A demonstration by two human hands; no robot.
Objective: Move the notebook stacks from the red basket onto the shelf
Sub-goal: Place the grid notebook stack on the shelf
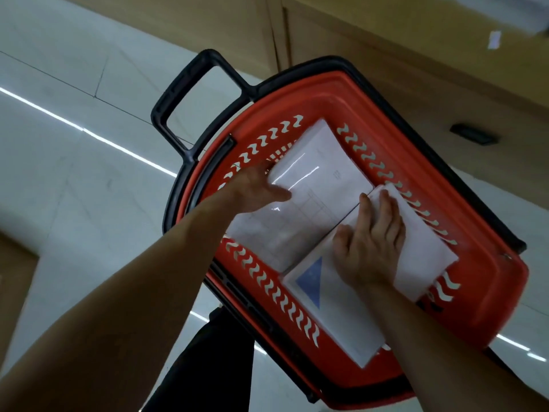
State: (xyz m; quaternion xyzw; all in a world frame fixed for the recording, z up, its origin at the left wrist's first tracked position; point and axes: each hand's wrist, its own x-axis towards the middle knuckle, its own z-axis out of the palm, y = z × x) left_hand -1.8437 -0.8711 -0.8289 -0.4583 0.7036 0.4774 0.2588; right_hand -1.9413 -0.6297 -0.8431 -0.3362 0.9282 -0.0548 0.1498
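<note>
Starting a pickup from the red basket (502, 295), our left hand (256, 189) meets the far stack (323, 171) at its edge, grip unclear; our right hand (371, 243) lies flat on the near stack (341, 318). Next we clamp and lift.

**Head view: arms and hands.** Your left forearm (133, 278) entered from the lower left and your right forearm (445, 337) from the lower right. Both were bare, and they converged toward the middle of the view. Your left hand (257, 188) appeared blurred. Its thumb (279, 194) pointed to the right, spread away from the other fingers, and whether those curled could not be told. Your right hand (371, 242) lay palm down with the wrist nearly straight. Its fingers (386, 209) were straight, close together and directed away from you, and its thumb was spread to the left. The two hands were apart, with the left reaching farther from you.
</note>
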